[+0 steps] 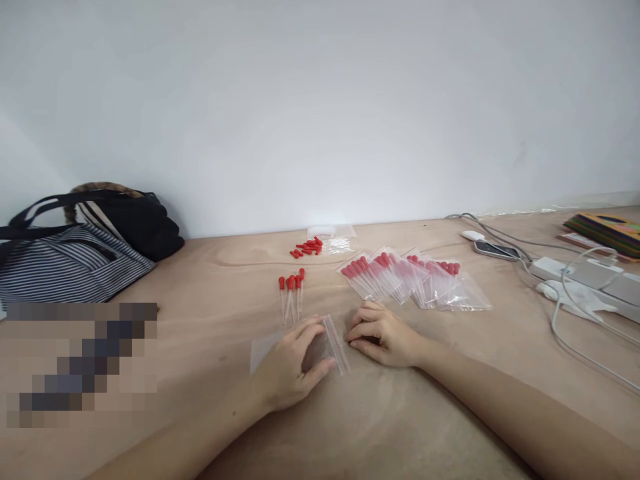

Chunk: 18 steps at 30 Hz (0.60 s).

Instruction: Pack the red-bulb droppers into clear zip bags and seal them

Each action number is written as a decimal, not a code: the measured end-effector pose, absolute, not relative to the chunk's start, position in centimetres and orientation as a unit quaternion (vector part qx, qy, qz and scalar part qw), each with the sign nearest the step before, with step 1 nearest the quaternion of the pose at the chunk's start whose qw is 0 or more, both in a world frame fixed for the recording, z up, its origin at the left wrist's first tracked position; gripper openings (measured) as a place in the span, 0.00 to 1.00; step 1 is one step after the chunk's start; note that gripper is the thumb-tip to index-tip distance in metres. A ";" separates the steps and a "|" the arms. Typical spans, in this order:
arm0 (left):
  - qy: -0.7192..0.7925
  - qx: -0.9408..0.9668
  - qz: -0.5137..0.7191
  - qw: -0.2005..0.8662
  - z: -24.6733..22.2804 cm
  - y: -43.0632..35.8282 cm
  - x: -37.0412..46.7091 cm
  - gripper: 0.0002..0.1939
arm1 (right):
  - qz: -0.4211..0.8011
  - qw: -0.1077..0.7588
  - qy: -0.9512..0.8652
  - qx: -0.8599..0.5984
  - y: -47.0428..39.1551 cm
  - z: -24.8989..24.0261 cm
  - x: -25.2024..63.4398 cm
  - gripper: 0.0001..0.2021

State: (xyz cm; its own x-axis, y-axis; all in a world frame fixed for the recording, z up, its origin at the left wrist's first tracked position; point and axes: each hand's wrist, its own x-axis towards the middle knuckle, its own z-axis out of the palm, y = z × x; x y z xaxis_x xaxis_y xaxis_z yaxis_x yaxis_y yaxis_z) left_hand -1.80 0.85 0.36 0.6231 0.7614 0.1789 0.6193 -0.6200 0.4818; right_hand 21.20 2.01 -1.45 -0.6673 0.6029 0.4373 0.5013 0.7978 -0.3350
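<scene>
A clear zip bag [336, 343] lies flat on the table. My left hand [295, 367] rests on it, thumb and forefinger apart near its zip strip, holding it against the wood. Just right of the strip, my right hand [380, 337] lies on the table with its fingers curled in; no object shows in it. Beyond my left hand several glass droppers with red rubber bulbs [291, 283] lie side by side. Farther back are loose red bulbs [311, 247] beside thin glass tubes [339, 245] on a clear bag. Overlapping zip bags with red-bulbed droppers inside [400, 277] fan out beyond my right hand.
At the far left stand a striped bag [75, 267] and a black bag [150, 227]. A blurred patch [83, 363] covers the table before them. On the right lie a dark device [496, 250], a white power strip [590, 280], cables, and a colourful stack [607, 233]. A wall closes off the back.
</scene>
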 end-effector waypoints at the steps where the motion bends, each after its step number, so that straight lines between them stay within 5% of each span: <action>1: 0.403 0.875 0.185 0.194 0.1 0.7 -1.4 0.22 | 0.096 0.271 -0.908 -0.306 2.0 -1.4 21.2 0.06; 4: 0.416 0.867 0.172 0.215 -0.5 0.5 -0.9 0.32 | 0.103 0.270 -0.907 -0.305 1.9 -1.4 21.1 0.07; 18: 0.414 0.870 0.144 0.225 -0.3 -0.1 -1.1 0.41 | 0.109 0.233 -0.925 -0.279 1.6 -1.1 20.4 0.11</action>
State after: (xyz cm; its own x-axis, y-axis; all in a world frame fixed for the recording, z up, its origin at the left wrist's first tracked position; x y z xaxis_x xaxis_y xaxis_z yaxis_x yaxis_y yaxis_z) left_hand -1.13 -0.06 -0.26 0.6162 0.7850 0.0639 0.6559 -0.5564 0.5101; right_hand 20.41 1.59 -1.05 -0.7361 0.5669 0.3698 0.4652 0.8206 -0.3321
